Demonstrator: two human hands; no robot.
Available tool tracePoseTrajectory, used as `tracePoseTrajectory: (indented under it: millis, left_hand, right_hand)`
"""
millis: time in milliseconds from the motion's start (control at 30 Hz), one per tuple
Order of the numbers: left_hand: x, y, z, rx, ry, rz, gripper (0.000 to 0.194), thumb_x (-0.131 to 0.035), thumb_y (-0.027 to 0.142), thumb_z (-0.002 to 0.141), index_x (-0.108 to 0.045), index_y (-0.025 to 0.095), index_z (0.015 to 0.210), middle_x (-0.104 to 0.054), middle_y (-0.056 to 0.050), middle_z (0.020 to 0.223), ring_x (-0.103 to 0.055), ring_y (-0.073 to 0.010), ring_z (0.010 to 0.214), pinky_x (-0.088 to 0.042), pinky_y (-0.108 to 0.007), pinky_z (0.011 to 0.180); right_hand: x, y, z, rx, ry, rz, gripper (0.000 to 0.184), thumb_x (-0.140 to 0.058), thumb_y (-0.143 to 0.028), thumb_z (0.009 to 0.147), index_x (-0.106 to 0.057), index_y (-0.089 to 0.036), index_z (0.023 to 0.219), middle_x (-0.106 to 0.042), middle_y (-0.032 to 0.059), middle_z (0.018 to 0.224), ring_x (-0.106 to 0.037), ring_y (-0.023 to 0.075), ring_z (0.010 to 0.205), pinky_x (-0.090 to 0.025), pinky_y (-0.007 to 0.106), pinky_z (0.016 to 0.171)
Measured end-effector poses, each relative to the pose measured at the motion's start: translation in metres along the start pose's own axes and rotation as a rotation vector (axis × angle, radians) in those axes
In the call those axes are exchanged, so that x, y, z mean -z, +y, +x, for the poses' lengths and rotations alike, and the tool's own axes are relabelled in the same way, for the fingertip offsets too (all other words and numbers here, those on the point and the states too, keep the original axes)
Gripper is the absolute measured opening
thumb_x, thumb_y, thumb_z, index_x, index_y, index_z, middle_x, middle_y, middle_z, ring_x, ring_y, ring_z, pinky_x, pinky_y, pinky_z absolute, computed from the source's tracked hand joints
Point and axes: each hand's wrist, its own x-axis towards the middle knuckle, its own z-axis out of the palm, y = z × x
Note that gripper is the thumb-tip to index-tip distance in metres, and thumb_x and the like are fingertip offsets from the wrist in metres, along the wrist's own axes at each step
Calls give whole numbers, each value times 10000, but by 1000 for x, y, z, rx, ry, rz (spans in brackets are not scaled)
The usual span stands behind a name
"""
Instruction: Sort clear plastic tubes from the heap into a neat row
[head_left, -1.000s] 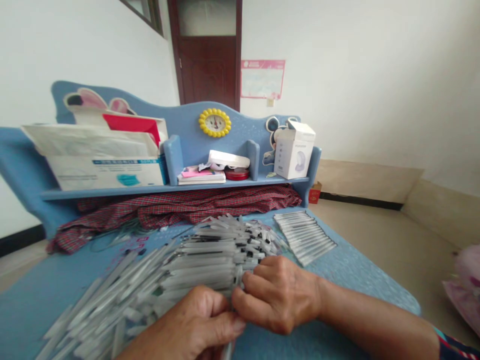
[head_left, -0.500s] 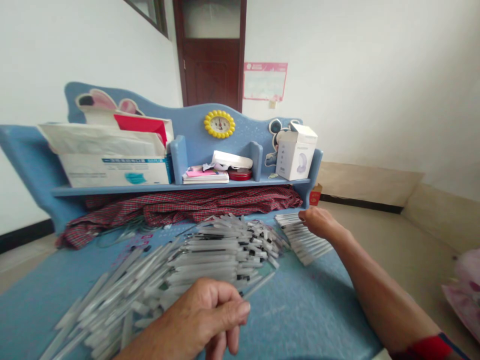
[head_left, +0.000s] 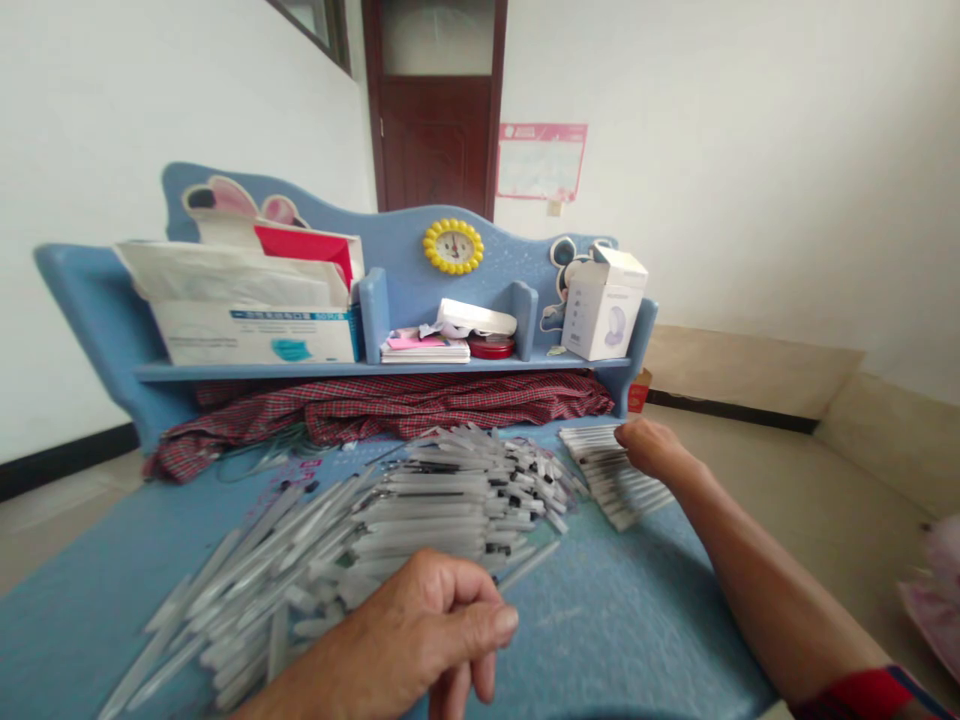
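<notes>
A loose heap of thin clear plastic tubes with black-marked ends lies across the blue surface. My left hand hangs at the heap's near edge, fingers curled, with nothing visible in them. My right hand rests at the end of a neat row of similar tubes, right of the heap. Its fingertips touch the row, and the hand hides whatever lies beneath it.
Behind the tubes lies a red plaid cloth below a blue shelf. The shelf holds a face-mask box, a white box and a yellow clock. Beyond the right edge is a beige floor.
My right hand has left the heap and moved right to the neat row. My left hand has drawn back slightly from the heap. The whole view has shifted a little.
</notes>
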Motion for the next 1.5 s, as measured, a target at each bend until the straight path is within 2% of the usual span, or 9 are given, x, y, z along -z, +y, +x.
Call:
tracePoseTrajectory:
  millis: [100, 233, 400, 533, 733, 867, 1133, 1267, 1500]
  left_hand:
    - [0, 1, -2, 6, -4, -10, 359, -557, 491, 733, -566, 142, 652, -554, 27, 513, -456, -62, 388, -345, -166, 420]
    - [1, 0, -2, 7, -13, -16, 345, -554, 476, 745, -568, 140, 669, -574, 23, 544, -462, -57, 397, -346, -162, 424]
    - [1, 0, 0, -15, -23, -9, 332, -551, 460, 757, -566, 138, 681, -591, 19, 565, -470, -56, 400, -346, -163, 424]
    - [0, 2, -1, -5, -26, -9, 340, -551, 463, 748, -565, 134, 663, -572, 23, 544, -464, -57, 398, -350, -167, 429]
    - [-1, 3, -2, 18, -13, -32, 306, -545, 437, 742, -550, 143, 661, -560, 34, 530, -455, -53, 394, -329, -159, 419]
    - [0, 1, 1, 11, -2, -13, 310, -546, 438, 748, -551, 141, 657, -576, 28, 545, -465, -54, 400, -340, -161, 424]
    - [-1, 6, -2, 33, 36, 18, 313, -534, 436, 777, -553, 144, 665, -578, 31, 560, -462, -51, 418, -348, -165, 453]
    - [-2, 15, -4, 21, 133, 129, 267, -520, 401, 773, -560, 156, 675, -545, 48, 540, -461, -68, 429, -359, -183, 469]
    - [7, 20, -6, -201, 510, 683, 197, -467, 289, 816, -611, 182, 732, -575, 20, 641, -560, -132, 627, -396, -224, 591]
  right_hand:
    - [1, -1, -1, 7, 15, 11, 194, -501, -165, 898, -617, -126, 1048, -646, 109, 1010, -628, 198, 924, -498, 332, 774]
    - [0, -3, -1, 16, 38, 30, 277, -463, -32, 831, -657, -132, 1002, -672, 160, 969, -648, 238, 933, -472, 280, 726]
    - [0, -2, -1, 26, 83, 88, 253, -490, -30, 777, -680, -143, 900, -685, 161, 921, -659, 256, 896, -468, 302, 712]
    - [6, 0, -6, 18, 188, 224, 176, -507, -78, 774, -674, -136, 782, -679, 165, 825, -657, 276, 845, -460, 337, 702]
    - [21, -10, -17, 89, 379, 667, 148, -489, -249, 814, -600, -157, 782, -640, 78, 718, -631, 206, 705, -460, 293, 620]
    - [24, -25, -21, 229, 313, 1040, 194, -521, -335, 788, -553, -153, 728, -578, 6, 528, -568, 132, 476, -435, 229, 464]
    - [23, -44, -27, 441, 156, 1639, 234, -667, -355, 706, -571, -141, 708, -598, -6, 469, -539, 114, 378, -421, 222, 404]
    - [22, -54, -31, 573, 67, 1846, 204, -724, -287, 678, -608, -130, 740, -630, 2, 494, -551, 115, 381, -437, 223, 411]
    - [24, -61, -38, 654, 51, 1925, 194, -737, -244, 666, -616, -123, 758, -680, 32, 618, -566, 113, 393, -433, 219, 389]
